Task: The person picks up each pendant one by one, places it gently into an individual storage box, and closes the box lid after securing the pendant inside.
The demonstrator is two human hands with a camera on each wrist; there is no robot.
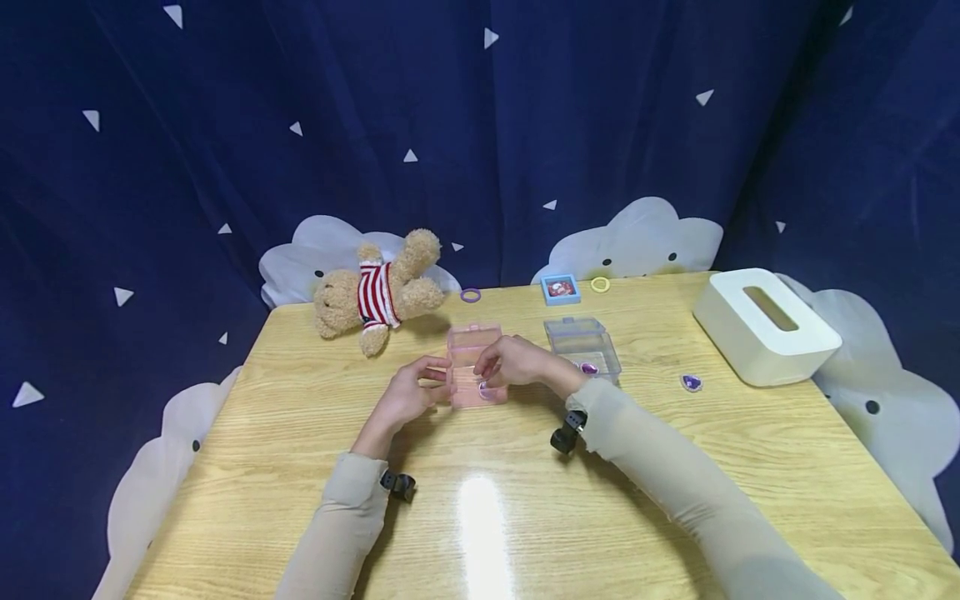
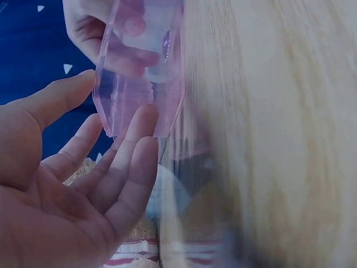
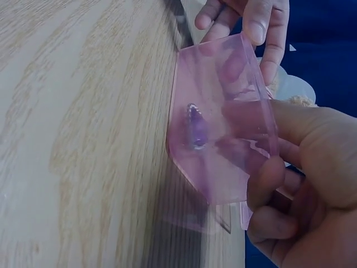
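A clear pink plastic box [image 1: 467,398] stands on the table with its lid tipped back. On its floor lies a purple heart-shaped gem [image 3: 196,127] with a silvery beaded rim. My right hand [image 1: 517,360] reaches over the box's right side. Its thumb and a finger extend inside, apart from the gem, while other fingers curl outside the wall. At the left side, my left hand [image 1: 408,390] has its thumb against the rim and its loosely extended fingers beside the wall; exact finger contact is unclear.
A bluish clear box [image 1: 611,360], open, holds a pink-purple gem [image 1: 588,368]. Another purple gem [image 1: 692,382] lies near a white tissue box [image 1: 772,321]. Behind are a teddy bear [image 1: 378,292], a purple ring [image 1: 470,295], a blue-framed square [image 1: 560,289] and a yellow ring [image 1: 600,284].
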